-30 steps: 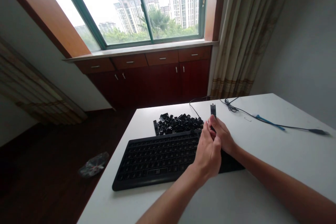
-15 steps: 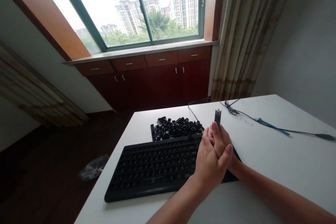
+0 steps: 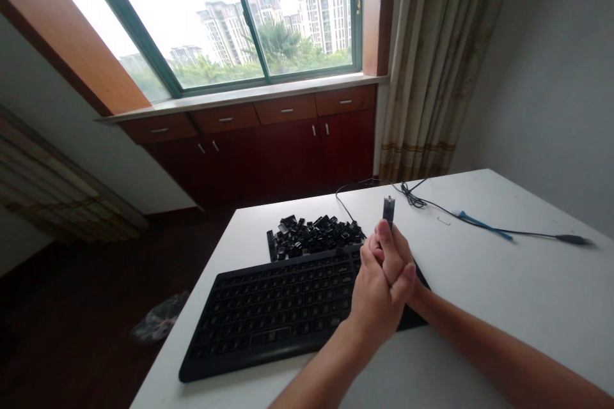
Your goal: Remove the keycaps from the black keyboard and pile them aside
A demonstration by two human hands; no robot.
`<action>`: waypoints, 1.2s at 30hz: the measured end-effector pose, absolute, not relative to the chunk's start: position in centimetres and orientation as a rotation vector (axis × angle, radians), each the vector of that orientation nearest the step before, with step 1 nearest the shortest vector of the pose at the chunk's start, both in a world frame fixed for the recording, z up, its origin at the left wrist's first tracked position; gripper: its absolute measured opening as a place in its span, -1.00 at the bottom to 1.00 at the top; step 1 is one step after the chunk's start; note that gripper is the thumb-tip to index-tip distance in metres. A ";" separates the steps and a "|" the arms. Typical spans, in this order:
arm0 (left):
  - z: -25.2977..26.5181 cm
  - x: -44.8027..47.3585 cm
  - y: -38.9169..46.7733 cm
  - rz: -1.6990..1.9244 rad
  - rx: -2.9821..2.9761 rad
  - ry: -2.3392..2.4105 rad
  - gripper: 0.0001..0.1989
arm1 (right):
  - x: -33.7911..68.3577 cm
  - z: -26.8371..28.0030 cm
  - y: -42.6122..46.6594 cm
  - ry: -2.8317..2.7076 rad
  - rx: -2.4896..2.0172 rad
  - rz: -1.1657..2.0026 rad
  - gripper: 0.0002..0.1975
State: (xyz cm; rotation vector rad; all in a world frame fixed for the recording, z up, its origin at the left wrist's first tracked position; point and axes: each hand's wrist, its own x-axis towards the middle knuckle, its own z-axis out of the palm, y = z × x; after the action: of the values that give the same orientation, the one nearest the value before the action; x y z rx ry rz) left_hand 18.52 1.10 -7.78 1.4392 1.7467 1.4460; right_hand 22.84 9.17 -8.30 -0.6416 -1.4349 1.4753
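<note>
My right hand [image 3: 400, 246] is a fist with the thumb pressed on a small dark, partly see-through stick with a notched pale tip [image 3: 389, 208]. The stick points upward; its lower part is hidden in the fist, and its kind is unclear. Wrapped round the right hand from the left is my left hand [image 3: 377, 294], its fingers closed over it. Both hands are above the right part of a black keyboard [image 3: 268, 313], whose keycaps are off across the visible rows. Just behind the keyboard lies a heap of loose black keycaps [image 3: 316, 235].
On the white table [image 3: 503, 307], a black cable [image 3: 414, 197] runs to the right past a blue stick-like tool [image 3: 484, 226]. A thin bent wire [image 3: 444, 221] lies nearby. A clear plastic bag [image 3: 160, 318] is on the floor, left of the table edge.
The whole view has shifted slightly, so the table things appear a little further left. My hands keep the same clasp round the stick.
</note>
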 end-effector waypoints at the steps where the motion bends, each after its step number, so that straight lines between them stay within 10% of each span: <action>1: -7.7 18.4 1.1 1.442 1.432 1.743 -0.23 | 22.7 -8.1 9.2 -1.396 -0.623 1.531 -0.52; 8: -7.3 16.2 0.3 1.186 1.619 1.850 0.05 | 23.2 -7.0 10.5 -1.014 -0.430 1.828 -0.55; 19: -7.4 14.2 0.2 1.000 2.063 1.965 -0.88 | 24.9 -7.1 13.6 -0.891 -0.542 1.834 -0.58; 27: -7.5 14.0 0.2 1.062 2.026 1.947 -0.80 | 24.8 -7.2 13.3 -0.959 -0.573 1.818 -0.56; 36: -7.1 14.1 -0.1 1.035 1.918 1.991 -0.17 | 23.6 -7.0 11.2 -1.158 -0.601 1.754 -0.53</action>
State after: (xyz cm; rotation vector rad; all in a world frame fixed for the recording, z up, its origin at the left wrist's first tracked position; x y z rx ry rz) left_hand 14.12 -0.09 -7.05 1.9183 1.9909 1.0353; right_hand 23.57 11.22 -7.04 -0.6013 -1.1580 1.7536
